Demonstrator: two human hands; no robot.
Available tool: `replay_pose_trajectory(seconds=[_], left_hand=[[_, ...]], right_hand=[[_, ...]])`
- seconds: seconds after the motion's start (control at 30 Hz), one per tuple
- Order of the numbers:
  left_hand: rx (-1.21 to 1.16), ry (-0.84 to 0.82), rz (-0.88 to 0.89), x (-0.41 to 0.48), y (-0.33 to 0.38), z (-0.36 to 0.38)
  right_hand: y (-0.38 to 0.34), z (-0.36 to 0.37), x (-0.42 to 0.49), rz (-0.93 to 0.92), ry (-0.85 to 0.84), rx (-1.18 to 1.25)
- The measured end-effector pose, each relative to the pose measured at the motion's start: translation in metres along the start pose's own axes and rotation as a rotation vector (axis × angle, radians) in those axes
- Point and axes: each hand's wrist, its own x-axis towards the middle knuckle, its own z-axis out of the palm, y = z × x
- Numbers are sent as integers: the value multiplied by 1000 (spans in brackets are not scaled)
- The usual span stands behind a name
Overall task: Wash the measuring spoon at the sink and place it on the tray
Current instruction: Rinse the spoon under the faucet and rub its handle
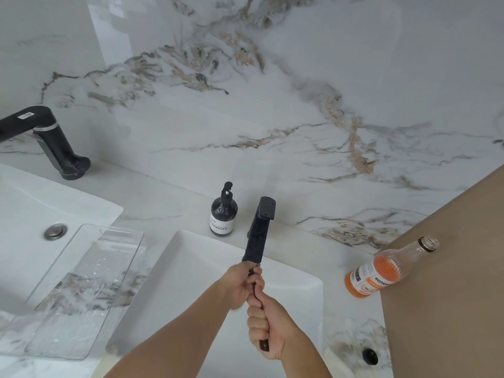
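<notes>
Both hands hold the measuring spoon [264,345] over the white sink [174,268], just under the spout of the black faucet [257,238]. My right hand [268,326] is wrapped around its dark handle, whose end sticks out below the fist. My left hand [241,286] covers the upper part near the spout, so the bowl is hidden. The clear tray [90,293] lies on the counter to the left of the sink, with water drops on it. I cannot see any water stream.
A dark soap pump bottle [223,214] stands behind the sink, left of the faucet. An open bottle of orange drink [381,271] stands at the right. A second basin [32,214] with another black faucet [51,140] lies far left. A black round cap [370,356] sits low right.
</notes>
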Motion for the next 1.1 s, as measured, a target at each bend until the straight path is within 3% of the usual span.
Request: replay_pose_trajectory(seconds=[0.1,0.17,0.2,0.3,0.33,0.4,0.5,0.6,0.7,0.77,0.83,0.97,1.03,1.1], left_hand=[[164,80,-34,-1,4,2],[265,135,-13,-2,4,1],[261,147,5,-3,4,0],[221,143,44,-8,4,6],[236,141,55,-9,4,8],[303,176,68,-8,1,11],[338,277,118,-4,-1,4],[220,186,86,-5,3,-3],[117,62,63,-11,7,0],[150,65,95,-12,6,6],[299,156,150,-10,5,9],[417,277,191,-10,0,8],[448,253,198,-9,-2,8],[467,221,198,-8,-3,7]], right_hand=[[1,5,4,19,-27,113],[2,11,8,12,71,36],[4,12,10,-51,170,-127],[15,13,12,-342,554,-983],[17,11,15,-371,624,-1112],[20,12,16,-327,588,-1016],[12,7,19,-108,260,-460],[3,0,10,-5,-46,-146],[6,-3,6,-26,-157,-2],[13,-1,6,-64,-108,-12],[17,6,6,-115,62,-155],[23,15,9,-439,530,-997],[28,12,14,-440,530,-996],[28,11,16,-325,439,-870]])
